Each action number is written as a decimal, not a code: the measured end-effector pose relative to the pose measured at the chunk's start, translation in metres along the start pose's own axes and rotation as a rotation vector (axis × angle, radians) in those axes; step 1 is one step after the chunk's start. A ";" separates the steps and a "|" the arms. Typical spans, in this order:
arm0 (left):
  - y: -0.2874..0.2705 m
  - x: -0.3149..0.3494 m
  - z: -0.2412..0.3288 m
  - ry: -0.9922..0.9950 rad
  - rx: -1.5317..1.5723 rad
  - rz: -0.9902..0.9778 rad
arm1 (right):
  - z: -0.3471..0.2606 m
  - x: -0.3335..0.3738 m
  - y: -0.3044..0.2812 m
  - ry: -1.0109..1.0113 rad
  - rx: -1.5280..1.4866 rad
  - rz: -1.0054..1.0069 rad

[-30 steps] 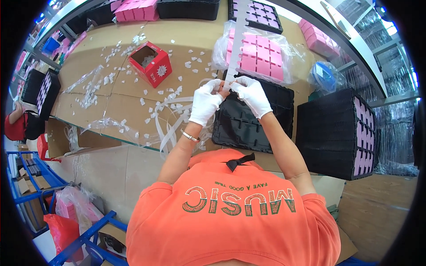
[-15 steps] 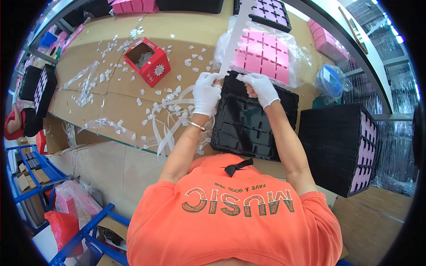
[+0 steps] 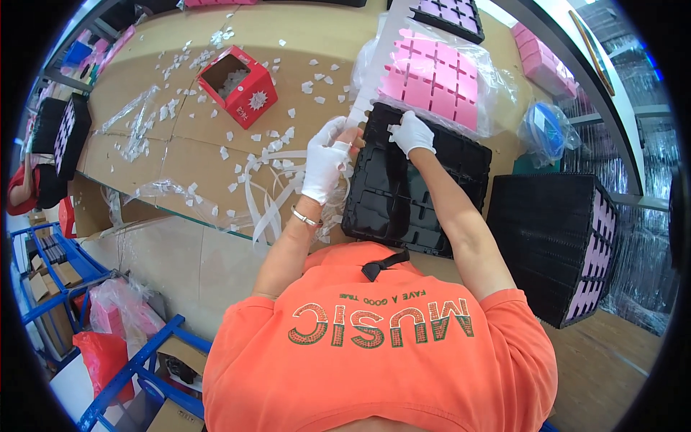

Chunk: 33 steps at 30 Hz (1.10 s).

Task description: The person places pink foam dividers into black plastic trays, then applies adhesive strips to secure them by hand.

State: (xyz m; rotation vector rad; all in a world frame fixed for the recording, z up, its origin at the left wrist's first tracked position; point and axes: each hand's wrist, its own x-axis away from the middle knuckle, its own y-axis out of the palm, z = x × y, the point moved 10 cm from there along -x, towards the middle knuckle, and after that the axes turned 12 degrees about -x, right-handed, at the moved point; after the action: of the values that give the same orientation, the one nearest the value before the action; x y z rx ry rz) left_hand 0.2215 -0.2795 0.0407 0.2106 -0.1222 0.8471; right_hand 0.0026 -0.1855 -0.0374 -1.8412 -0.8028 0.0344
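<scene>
My left hand (image 3: 326, 160), in a white glove with bare fingertips showing, is closed on the lower end of a long white strip (image 3: 376, 75) running down from the far side of the table. My right hand (image 3: 412, 135), also gloved, is over the far part of a glossy black plastic tray (image 3: 396, 183) with moulded compartments. Its fingers are curled, and whatever they may pinch is too small to make out. Beside the tray, pink foam inserts (image 3: 430, 81) with cross-shaped slots lie on clear plastic film.
A red open box (image 3: 248, 101) holds white scraps, and more scraps and loose white strips (image 3: 266, 209) litter the cardboard-covered table (image 3: 144, 65). Stacked black trays (image 3: 543, 237) stand at right, near a blue roll (image 3: 543, 129) in plastic. Another person (image 3: 29, 187) is at far left.
My right hand has moved away from the left, from the tray's far edge inward over the tray. The left hand still holds the strip, its wrist turned slightly.
</scene>
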 end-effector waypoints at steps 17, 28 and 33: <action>0.017 0.041 0.023 0.203 -0.198 0.007 | -0.087 0.143 -0.063 -0.322 -1.099 -0.181; -0.008 0.026 0.027 0.224 -0.193 0.099 | -0.022 0.193 0.012 -0.165 -1.069 -0.571; -0.009 0.025 0.037 0.200 -0.125 0.151 | 0.018 0.184 0.074 -0.289 -0.408 -0.389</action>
State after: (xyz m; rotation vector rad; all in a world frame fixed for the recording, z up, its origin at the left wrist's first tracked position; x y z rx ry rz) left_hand 0.2438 -0.2750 0.0802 -0.0012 -0.0036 1.0021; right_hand 0.1757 -0.0866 -0.0448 -2.0506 -1.4463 -0.1237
